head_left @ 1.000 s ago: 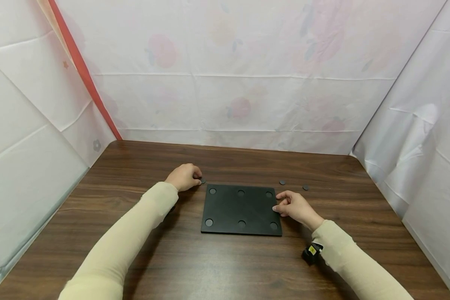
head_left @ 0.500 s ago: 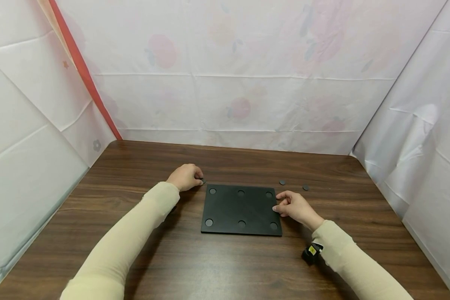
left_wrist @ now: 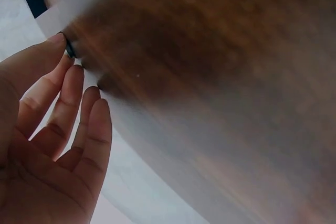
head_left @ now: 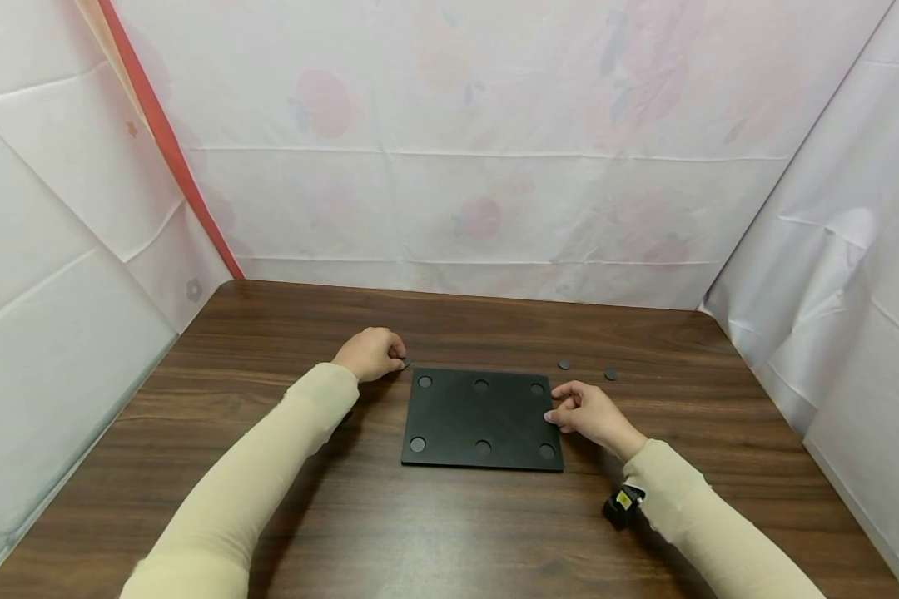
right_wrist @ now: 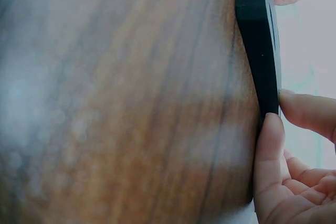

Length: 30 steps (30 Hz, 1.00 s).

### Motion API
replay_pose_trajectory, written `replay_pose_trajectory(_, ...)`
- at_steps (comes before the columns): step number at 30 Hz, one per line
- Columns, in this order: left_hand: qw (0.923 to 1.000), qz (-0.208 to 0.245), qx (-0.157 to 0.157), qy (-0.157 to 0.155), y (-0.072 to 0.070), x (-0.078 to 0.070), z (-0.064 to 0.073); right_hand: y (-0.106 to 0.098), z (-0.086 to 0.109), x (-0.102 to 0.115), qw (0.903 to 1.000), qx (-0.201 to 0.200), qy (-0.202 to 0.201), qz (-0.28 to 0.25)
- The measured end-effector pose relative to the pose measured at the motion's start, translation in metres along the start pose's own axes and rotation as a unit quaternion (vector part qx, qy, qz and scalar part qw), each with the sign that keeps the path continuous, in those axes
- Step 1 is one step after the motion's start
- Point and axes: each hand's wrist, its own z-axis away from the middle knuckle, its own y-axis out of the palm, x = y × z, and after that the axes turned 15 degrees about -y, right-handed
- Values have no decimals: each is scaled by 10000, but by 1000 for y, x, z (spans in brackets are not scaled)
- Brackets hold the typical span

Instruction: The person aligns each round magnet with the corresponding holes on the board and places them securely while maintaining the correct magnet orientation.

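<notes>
My left hand (head_left: 370,353) pinches a dark round disc (left_wrist: 70,49), my right hand (head_left: 590,413) a black rectangular board (head_left: 479,416); shallow fingertip contact could slip.

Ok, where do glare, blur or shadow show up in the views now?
Head: mostly sharp, soft glare on the near tabletop, shadow beside the left sleeve. Left wrist: tabletop blurred and hazy, left hand clearer. Right wrist: tabletop blurred with pale glare, background past the black board washed out.
</notes>
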Motion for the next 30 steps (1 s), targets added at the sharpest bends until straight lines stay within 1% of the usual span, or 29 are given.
replay_pose_trajectory(6, 10000, -42, 70, 20, -1, 2, 0, 0, 1, 1, 10000, 0, -13, -37)
replay_pose_trajectory(15, 9998, 111, 130, 72, -9, 0, 8, 0, 0, 2, 10000, 0, 5, 17)
replay_pose_trajectory(22, 9995, 297, 8, 112, -16, -2, 12, 0, 1, 2, 10000, 14, -25, -23)
replay_pose_trajectory(30, 9980, 581, -67, 236, -20, -11, 18, 0, 1, 2, 10000, 0, 45, -62)
